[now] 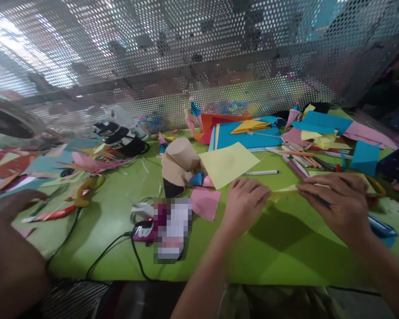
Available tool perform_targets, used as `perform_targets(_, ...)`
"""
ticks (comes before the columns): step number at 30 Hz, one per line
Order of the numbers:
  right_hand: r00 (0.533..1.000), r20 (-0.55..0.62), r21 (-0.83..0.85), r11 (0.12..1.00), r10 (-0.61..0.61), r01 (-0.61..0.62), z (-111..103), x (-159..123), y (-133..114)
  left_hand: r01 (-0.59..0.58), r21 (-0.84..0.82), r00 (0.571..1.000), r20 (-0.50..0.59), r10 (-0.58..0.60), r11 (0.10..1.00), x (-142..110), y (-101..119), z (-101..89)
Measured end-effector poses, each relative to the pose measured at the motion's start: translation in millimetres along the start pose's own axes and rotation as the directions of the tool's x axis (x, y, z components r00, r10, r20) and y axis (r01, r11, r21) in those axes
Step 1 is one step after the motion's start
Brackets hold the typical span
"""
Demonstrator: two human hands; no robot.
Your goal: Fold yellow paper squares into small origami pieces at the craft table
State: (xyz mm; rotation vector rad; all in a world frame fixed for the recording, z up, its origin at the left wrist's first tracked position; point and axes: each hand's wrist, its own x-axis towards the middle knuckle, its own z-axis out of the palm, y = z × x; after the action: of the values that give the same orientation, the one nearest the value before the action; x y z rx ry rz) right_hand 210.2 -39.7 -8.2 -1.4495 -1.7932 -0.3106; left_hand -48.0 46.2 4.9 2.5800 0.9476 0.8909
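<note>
A narrow yellow paper strip stretches between my two hands, above the green tabletop. My left hand is closed on its left end, fingers pressed together. At the other end my right hand pinches the strip, its fingers bent. A small dark-blue thing shows under the right fingers, too hidden to make out. Just beyond my left hand lie a pale yellow paper sheet and a capped white pen. A pink paper square is to the left of that hand.
Another person's hand reaches in at left, near a red-handled tool. A phone, cables and a beige roll stand left of me. Pencils and blue paper lie behind. A perforated metal screen closes the back.
</note>
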Motion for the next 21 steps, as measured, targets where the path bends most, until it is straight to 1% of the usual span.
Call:
perform_targets(4, 0.997, 0.072, 0.061, 0.997, 0.035, -0.04, 3.5, -0.3, -4.5, -0.011, -0.031, 1.0, -0.017, 0.011, 0.999, 0.2, 2.4, 3.3)
perform_targets(8, 0.997, 0.055, 0.115, 0.992, 0.047, -0.053, 3.9, 2.8, -7.2, 0.022, -0.032, 0.999, -0.023, -0.023, 0.999, 0.4, 2.9, 5.7)
perform_targets(14, 0.999, 0.037, 0.245, 0.969, 0.024, -0.032, 6.1, 5.0, -5.1, 0.021, -0.13, 0.994, -0.101, -0.034, 0.991, -0.2, 1.9, 8.8)
perform_targets(17, 0.999, 0.042, 0.232, 0.973, 0.006, -0.016, 6.8, 3.8, -4.6, 0.012, -0.149, 0.993, -0.118, -0.03, 0.989, -0.4, 3.1, 9.7)
perform_targets(21, 0.999, 0.012, 0.171, 0.985, -0.035, 0.033, 7.7, 2.4, -5.6, 0.009, -0.164, 0.996, -0.085, -0.023, 0.986, -0.2, 4.9, 10.3)
